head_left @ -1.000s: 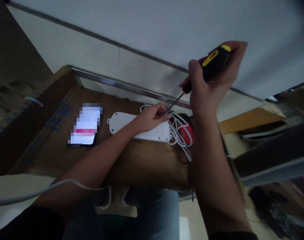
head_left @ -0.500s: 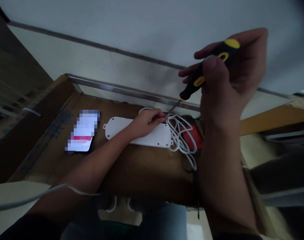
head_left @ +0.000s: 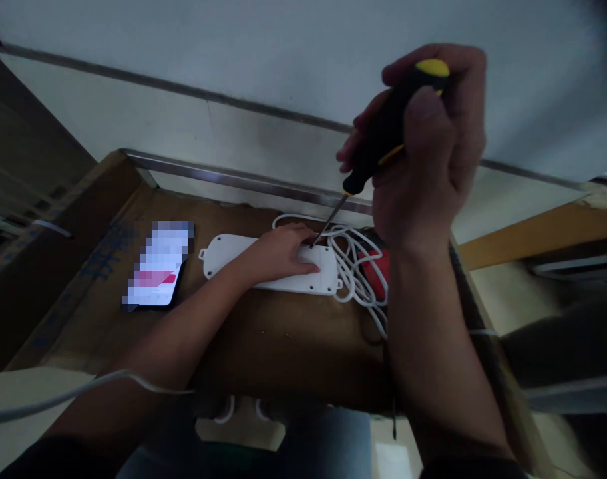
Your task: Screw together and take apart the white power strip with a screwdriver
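Note:
A white power strip (head_left: 233,253) lies face down on the brown cardboard surface, with dark screw holes near its ends. My left hand (head_left: 278,254) rests on its middle and right part, fingers apart, thumb lying flat on the casing. In my right hand (head_left: 428,146) is a black and yellow screwdriver (head_left: 388,126), tilted, its handle wrapped by the fingers. The screwdriver's tip meets the strip at the hole near its upper right end, close to my left fingertips. A coiled white cable (head_left: 353,266) lies at the strip's right end.
A phone (head_left: 158,266) with a lit screen lies left of the strip. Behind the cable is a red object (head_left: 376,273), partly hidden by my right arm. A metal rail (head_left: 233,178) runs along the back edge before a pale wall. A white cord (head_left: 58,398) crosses my left forearm.
My right hand has moved left and the screwdriver tip has come down onto the strip. My left fingers, pinched near the tip before, have spread onto the casing.

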The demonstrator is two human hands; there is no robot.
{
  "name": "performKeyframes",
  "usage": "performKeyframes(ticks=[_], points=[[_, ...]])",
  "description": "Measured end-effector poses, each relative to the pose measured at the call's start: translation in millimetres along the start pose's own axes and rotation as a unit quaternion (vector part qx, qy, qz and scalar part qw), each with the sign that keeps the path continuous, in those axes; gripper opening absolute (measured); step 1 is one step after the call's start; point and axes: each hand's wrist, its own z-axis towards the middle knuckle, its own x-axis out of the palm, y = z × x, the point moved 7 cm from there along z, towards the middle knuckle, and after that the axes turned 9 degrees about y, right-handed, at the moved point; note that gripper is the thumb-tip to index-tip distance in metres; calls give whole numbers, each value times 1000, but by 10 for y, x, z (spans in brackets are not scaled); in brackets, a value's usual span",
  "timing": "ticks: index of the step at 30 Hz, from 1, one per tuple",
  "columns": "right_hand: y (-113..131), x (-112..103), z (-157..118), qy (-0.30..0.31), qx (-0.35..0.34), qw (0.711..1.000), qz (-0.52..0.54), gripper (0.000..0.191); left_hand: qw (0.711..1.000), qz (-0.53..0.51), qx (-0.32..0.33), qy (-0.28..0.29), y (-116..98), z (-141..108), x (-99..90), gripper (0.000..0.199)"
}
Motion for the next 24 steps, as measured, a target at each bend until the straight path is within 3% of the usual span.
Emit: performKeyframes(ticks=[7, 15, 21, 24], points=[[-67, 17, -63, -65, 44, 996, 40, 43, 1000, -13, -7, -1, -16, 24, -7, 50], [-31, -54, -84, -178, -5, 984, -12, 41, 999, -37, -25, -10, 0, 0, -22, 59], [71, -92, -67, -224, -12, 974, -41, 32, 997, -81, -8, -13, -23, -28, -27, 61], [80, -211, -50, -242, -1, 970, -38, 30, 997, -75, -5, -9, -32, -41, -29, 56]])
